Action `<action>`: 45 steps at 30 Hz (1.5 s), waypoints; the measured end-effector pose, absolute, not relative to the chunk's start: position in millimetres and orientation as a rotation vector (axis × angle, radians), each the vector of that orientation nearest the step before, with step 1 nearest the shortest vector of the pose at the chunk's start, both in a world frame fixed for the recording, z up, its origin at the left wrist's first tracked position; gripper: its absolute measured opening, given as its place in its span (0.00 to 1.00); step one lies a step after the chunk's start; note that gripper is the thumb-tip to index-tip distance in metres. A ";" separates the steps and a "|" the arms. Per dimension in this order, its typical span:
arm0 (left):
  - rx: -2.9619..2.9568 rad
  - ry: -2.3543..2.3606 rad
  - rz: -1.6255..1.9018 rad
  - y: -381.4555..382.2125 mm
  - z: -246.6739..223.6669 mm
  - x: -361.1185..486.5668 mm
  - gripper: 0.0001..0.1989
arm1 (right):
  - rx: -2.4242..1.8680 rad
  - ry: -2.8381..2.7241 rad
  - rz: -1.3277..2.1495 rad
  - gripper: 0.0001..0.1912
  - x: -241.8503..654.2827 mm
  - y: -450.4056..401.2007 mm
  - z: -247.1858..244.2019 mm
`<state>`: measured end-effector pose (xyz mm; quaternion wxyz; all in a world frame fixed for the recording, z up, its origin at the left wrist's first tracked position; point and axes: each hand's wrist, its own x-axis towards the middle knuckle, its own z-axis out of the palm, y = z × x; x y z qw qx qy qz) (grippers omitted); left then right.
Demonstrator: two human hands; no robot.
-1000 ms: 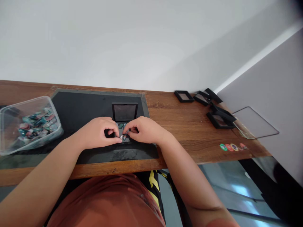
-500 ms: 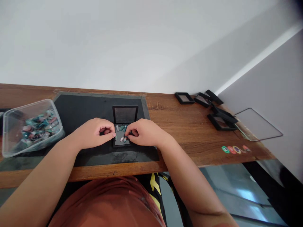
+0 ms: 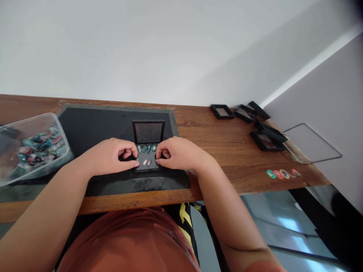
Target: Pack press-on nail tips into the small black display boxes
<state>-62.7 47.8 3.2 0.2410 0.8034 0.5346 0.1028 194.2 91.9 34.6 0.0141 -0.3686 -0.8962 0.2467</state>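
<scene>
Head view: the right hand [image 3: 181, 155] has moved to three o'clock on the open case [image 3: 147, 155], fingertips close, grip unclear. The left hand [image 3: 113, 156] spreads thumb and finger at nine. Small pieces [image 3: 149, 149] now show in two rows, suggesting orderly spacing.

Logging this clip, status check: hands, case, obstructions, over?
Left hand at left edge of open case, right hand at right; grips unclear. Small decorated pieces inside, lid upright. No obstruction seen; plastic tub off left.
</scene>
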 end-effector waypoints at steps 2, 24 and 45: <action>2.200 1.457 0.285 48.2 2.4 -62.9 0.14 | -1.165 -2.786 0.754 0.04 193.9 91.7 35.0; 2.169 1.419 0.306 48.8 -2.1 -59.0 0.14 | -1.116 -2.783 0.849 0.04 197.1 94.1 36.1; 2.307 1.361 0.363 46.5 -3.8 -48.0 0.14 | -1.037 -2.771 0.902 0.09 196.6 93.3 34.8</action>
